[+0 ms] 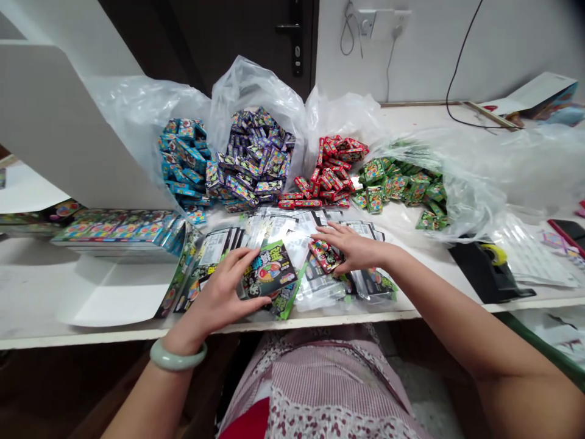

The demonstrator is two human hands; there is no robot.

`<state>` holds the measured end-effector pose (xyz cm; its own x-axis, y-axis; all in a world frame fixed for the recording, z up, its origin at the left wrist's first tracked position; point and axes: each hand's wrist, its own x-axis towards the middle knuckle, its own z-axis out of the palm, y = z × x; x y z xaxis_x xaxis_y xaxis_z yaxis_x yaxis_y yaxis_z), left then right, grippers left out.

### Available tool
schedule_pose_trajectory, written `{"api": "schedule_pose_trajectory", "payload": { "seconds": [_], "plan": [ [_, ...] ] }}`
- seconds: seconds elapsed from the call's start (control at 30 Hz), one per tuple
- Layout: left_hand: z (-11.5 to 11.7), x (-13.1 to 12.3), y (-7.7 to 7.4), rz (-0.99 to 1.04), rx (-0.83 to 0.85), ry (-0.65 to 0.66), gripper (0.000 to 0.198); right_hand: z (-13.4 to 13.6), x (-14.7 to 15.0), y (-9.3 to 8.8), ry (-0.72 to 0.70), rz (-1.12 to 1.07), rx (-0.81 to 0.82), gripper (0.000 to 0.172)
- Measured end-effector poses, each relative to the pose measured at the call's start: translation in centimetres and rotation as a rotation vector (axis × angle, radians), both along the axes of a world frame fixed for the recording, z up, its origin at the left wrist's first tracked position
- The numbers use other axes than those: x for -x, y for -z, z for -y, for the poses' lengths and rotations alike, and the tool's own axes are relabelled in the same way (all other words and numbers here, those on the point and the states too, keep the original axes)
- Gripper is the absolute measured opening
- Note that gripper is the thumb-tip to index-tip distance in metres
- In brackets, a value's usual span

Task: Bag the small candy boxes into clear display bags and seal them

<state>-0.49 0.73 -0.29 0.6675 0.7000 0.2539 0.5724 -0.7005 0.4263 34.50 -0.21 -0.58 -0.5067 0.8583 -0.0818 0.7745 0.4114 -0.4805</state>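
Note:
My left hand point(222, 292) curls around a dark printed pouch point(267, 274) at the near edge of the white table point(41, 286). A pale green bangle sits on that wrist. My right hand point(350, 244) lies over a small red box point(322, 255), fingers partly bent on it, above a spread of clear and black pouches point(320, 286). Behind them, open plastic bags hold piles of small boxes: blue point(185, 160), purple point(251, 161), red point(331, 167) and green point(402, 186).
A stack of flat printed cartons point(119, 230) lies at the left beside a white sheet point(112, 296). A black tape dispenser point(491, 268) stands at the right edge. Cables hang from a wall socket point(375, 23). A white board point(55, 116) leans at the far left.

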Motion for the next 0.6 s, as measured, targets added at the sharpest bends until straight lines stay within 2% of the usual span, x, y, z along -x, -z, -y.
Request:
{"api": "schedule_pose_trajectory", "payload": {
  "seconds": [0.13,0.2,0.27,0.43,0.6],
  "plan": [
    [0.2,-0.3,0.0,-0.014,0.0,0.007,0.082,0.1,0.8,-1.2,-0.045,-0.137,-0.059,0.076],
    [0.3,-0.3,0.0,-0.008,-0.003,0.005,0.086,1.1,1.0,-2.6,-0.034,-0.255,-0.102,0.073],
    [0.4,-0.5,0.0,0.007,0.01,0.025,0.089,2.1,1.3,-4.0,-0.091,-0.29,-0.108,0.074],
    [0.5,-1.4,-0.4,0.062,0.042,0.111,0.093,3.0,3.1,-6.5,-0.206,-0.095,-0.159,0.076],
    [0.7,-2.0,-0.4,0.092,0.054,0.149,0.094,2.4,3.9,-7.0,-0.22,0.026,-0.25,0.07]
  ]
}}
